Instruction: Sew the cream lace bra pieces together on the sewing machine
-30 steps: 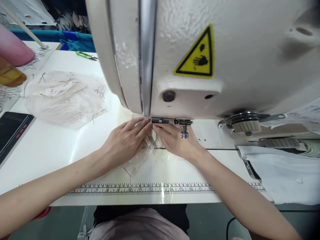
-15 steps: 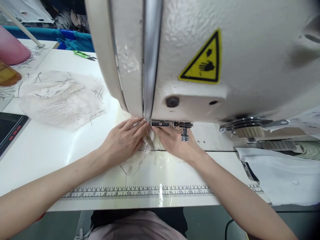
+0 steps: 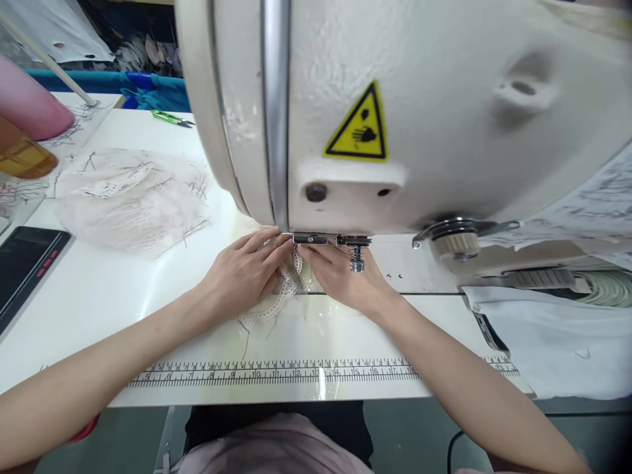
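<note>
Under the head of a sewing machine [image 3: 345, 131], a piece of pale lace-edged fabric [image 3: 282, 299] lies on the white table. My left hand [image 3: 249, 266] is closed over this fabric, with its fingertips close to the needle area and its thumb mostly hidden. A scalloped edge with small holes shows to the right of my left hand. My right hand [image 3: 343, 273] lies flat on the machine bed with fingers stretched toward the fabric's right edge. The thread tension knob [image 3: 357, 257] and metal parts in front cover some of it. The needle and presser foot are out of sight.
Pale fabric pieces [image 3: 133, 210] with loose threads lie at left, beside a black panel [image 3: 32, 270]. Green thread snips [image 3: 172, 119] rest behind them. A pink thread cone [image 3: 37, 102] stands far left. A printed ruler [image 3: 276, 372] runs along the front edge; white cloth [image 3: 557, 342] lies right.
The view has shifted slightly, so the machine head sits differently in it. Both hands keep nearly the same place by the needle area; the lace edge has moved slightly inward.
</note>
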Action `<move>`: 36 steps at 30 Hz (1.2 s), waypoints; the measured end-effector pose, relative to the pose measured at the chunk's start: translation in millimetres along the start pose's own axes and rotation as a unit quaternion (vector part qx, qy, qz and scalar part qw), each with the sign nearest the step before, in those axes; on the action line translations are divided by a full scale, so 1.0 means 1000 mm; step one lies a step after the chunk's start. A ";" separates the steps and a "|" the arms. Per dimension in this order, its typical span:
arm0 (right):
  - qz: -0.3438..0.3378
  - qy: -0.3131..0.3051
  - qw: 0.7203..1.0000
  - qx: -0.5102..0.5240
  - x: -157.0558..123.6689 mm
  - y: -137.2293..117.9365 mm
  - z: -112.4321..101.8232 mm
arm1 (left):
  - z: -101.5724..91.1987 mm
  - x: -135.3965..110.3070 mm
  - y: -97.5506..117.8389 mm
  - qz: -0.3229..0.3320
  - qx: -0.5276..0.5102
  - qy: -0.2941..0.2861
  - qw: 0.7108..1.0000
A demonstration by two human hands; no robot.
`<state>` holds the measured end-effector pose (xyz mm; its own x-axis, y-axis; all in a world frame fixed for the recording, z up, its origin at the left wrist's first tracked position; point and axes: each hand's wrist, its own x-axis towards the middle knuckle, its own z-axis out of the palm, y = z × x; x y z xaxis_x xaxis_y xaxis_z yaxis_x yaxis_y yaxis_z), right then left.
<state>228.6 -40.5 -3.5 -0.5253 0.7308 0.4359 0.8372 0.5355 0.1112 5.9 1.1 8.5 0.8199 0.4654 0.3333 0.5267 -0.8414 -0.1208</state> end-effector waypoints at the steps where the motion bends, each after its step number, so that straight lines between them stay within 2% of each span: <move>1: -0.004 0.006 1.000 0.007 0.001 0.001 0.000 | -0.003 0.001 0.000 0.001 0.003 -0.002 1.000; 5: -0.032 0.055 0.997 0.052 0.004 0.005 -0.002 | -0.028 0.003 -0.002 0.023 0.022 0.002 0.999; 7: -0.063 0.061 0.993 0.078 0.005 0.006 -0.002 | -0.045 -0.004 -0.005 0.072 0.009 0.001 0.997; 11: -0.112 0.056 0.984 0.127 0.005 0.005 0.005 | -0.062 -0.040 -0.003 0.217 -0.018 -0.014 0.976; 13: -0.118 0.056 0.980 0.152 0.004 0.004 0.008 | -0.062 -0.060 0.005 0.233 -0.002 -0.022 0.972; 15: -0.115 0.057 0.976 0.175 0.003 0.003 0.010 | -0.060 -0.073 0.015 0.186 -0.018 -0.010 0.982; 17: -0.113 0.057 0.970 0.208 0.003 0.003 0.008 | -0.062 -0.073 0.022 0.074 -0.080 -0.002 0.994; 20: -0.116 0.036 0.956 0.266 0.005 0.005 0.002 | -0.075 -0.056 0.020 -0.111 -0.150 -0.022 0.982; 21: -0.117 0.032 0.953 0.277 0.006 0.005 0.001 | -0.080 -0.048 0.016 -0.137 -0.141 -0.025 0.980; 23: -0.124 0.037 0.950 0.283 0.008 0.006 0.000 | -0.084 -0.030 0.007 -0.114 -0.110 -0.034 0.987; 25: -0.135 0.053 0.949 0.280 0.009 0.006 0.000 | -0.080 -0.016 0.000 -0.045 -0.104 -0.070 0.991; 28: -0.140 0.071 0.946 0.284 0.010 0.007 0.001 | -0.058 -0.001 -0.003 0.027 -0.083 -0.106 0.990; 32: -0.088 0.061 0.948 0.299 0.009 0.006 -0.001 | -0.031 0.004 0.000 0.046 -0.025 -0.036 0.998; 36: -0.026 0.004 0.968 0.249 0.005 0.003 0.000 | -0.026 0.002 0.001 0.044 -0.013 0.042 0.998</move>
<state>228.6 -34.8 -0.4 -0.5619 0.6957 0.4475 0.6318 0.7101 -0.3108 2.0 -6.6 33.5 0.8411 0.3651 0.3991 0.4461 -0.8854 -0.1303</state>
